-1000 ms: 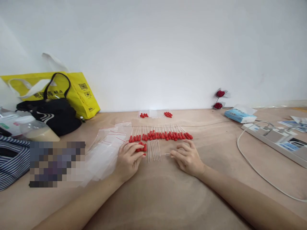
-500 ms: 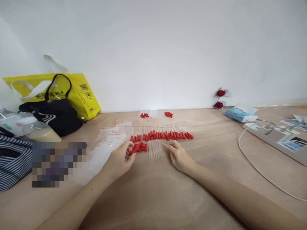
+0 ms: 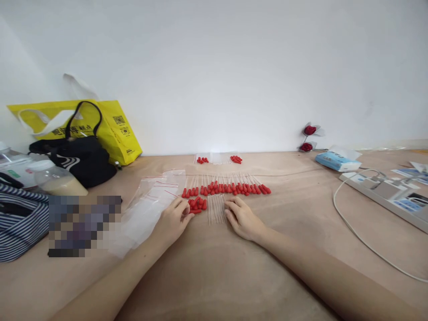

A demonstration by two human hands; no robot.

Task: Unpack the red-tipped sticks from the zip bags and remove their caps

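Just left of centre, my left hand (image 3: 174,220) has its fingers curled in, with one red rubber bulb (image 3: 195,211) at the tips of thumb and forefinger. That bulb lies against a small heap of loose red rubber bulbs (image 3: 197,203). Beside the heap is a row of thin clear tubes (image 3: 216,209), side by side without bulbs. My right hand (image 3: 244,219) rests at the row's right edge, fingers loosely bent and apart from the thumb. Behind both hands runs a long row of clear droppers with red bulbs (image 3: 227,189), bulbs facing me.
Clear zip bags (image 3: 147,209) lie left of my left hand. More red bulbs on clear plastic (image 3: 216,158) sit by the wall. Left are a yellow bag (image 3: 120,133), black bag (image 3: 90,162) and bottle (image 3: 63,180); right, a tissue pack (image 3: 336,161), power strip (image 3: 384,196) and cable (image 3: 354,243).
My left hand has lowered the red bulb it held from above the heap to the heap's near edge. My right forefinger, stretched toward the tubes before, is now bent beside them.
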